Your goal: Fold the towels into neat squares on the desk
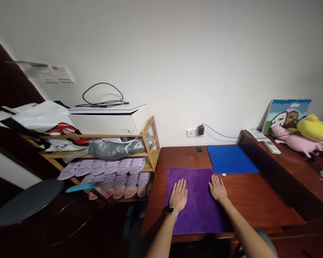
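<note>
A purple cloth [196, 209] lies spread flat on the reddish-brown wooden desk [258, 200], its near edge close to the desk's front. My left hand [179, 196] rests palm down on the cloth's left part, fingers stretched forward, with a watch on the wrist. At the cloth's right edge, my right hand [218, 188] also lies flat, fingers slightly apart. Neither hand grips anything. Just behind the right hand, a blue cloth [230, 159] lies flat on the desk, with a small white tag at its near edge.
Left of the desk stands a wooden rack [150, 143] with slippers [110, 167], a white box [104, 123] and bags. A round stool [29, 201] is at far left. A raised surface on the right bears plush toys [296, 139] and a remote [271, 147]. A charger [201, 130] sits in the wall socket.
</note>
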The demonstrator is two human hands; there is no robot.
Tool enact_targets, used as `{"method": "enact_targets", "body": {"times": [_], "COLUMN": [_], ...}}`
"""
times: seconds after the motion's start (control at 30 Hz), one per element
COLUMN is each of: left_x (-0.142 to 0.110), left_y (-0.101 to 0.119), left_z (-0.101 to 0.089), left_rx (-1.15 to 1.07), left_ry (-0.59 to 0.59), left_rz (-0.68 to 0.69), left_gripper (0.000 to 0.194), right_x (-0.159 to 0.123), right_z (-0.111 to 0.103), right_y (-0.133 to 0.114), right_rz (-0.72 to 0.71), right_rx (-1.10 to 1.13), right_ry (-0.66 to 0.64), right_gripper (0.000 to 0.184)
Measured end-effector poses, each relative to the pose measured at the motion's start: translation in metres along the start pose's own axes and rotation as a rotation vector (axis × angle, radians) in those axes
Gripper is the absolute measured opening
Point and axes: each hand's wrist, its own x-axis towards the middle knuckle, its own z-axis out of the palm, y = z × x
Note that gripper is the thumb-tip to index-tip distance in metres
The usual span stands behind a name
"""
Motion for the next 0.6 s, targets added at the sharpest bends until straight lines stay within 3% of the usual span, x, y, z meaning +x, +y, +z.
{"method": "enact_targets", "body": {"times": [0.13,0.3,0.47,0.6], "left_x": [0.001,-0.002,0.004,0.034], "left_y": [-0.002,-0.006,0.001,0.021], "left_z": [0.001,0.005,0.006,0.006], "left_rx": [0.004,0.013,0.028,-0.005], "left_ry": [0.023,0.019,0.041,0.05], "left_rz": [0.012,0.019,0.006,0.074], "left_gripper": [0.057,0.058,0.058,0.057], "right_x": [0.009,0.013,0.014,0.014], "right_z": [-0.006,0.0,0.006,0.002], "right_y": [-0.03,-0.076,-0.079,-0.078], "right_rz": [-0.087,-0.204,-0.201,-0.206], "right_rx": [0.05,0.092,0.101,0.091], "right_ry": [0.059,0.007,-0.031,-0.041], "right_gripper": [0.069,0.068,0.069,0.068]}}
